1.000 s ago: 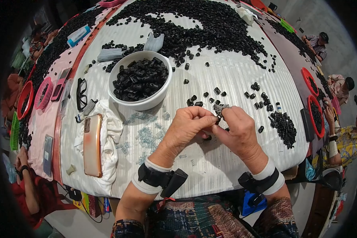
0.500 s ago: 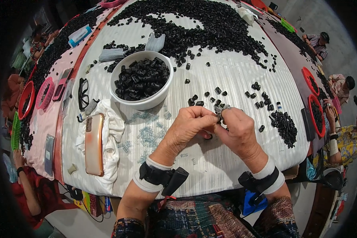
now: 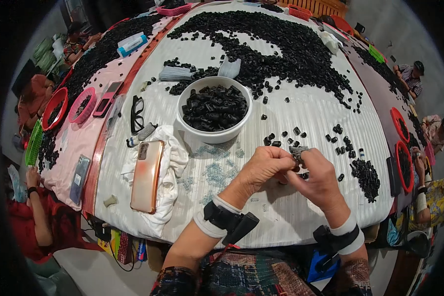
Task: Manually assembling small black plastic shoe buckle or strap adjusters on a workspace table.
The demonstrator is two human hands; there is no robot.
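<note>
My left hand (image 3: 267,168) and my right hand (image 3: 319,178) meet over the white cloth, thumbs and fingers pinched together. Whatever small piece lies between the fingertips is mostly hidden. A bit of grey ribbed cloth (image 3: 298,150) shows at the fingertips. Just beyond are several small black plastic barrels (image 3: 276,143). To the right of my right hand lie more black barrels (image 3: 347,146) and a heap of thin black plastic pieces (image 3: 365,180). Tiny metal springs (image 3: 216,171) are scattered left of my left hand. Behind them stands a white bowl (image 3: 182,123) full of black barrels.
A phone in a clear case (image 3: 147,176) rests on a bunched white cloth (image 3: 175,155) at left, near black-framed glasses (image 3: 137,114). A large spread of black pieces (image 3: 281,44) covers the table's far part. Other people sit along both sides, with red baskets (image 3: 404,167).
The whole view has shifted, so the table and bowl appear farther right. My hands stay pinched together over the same part of the cloth, with slight finger movement.
</note>
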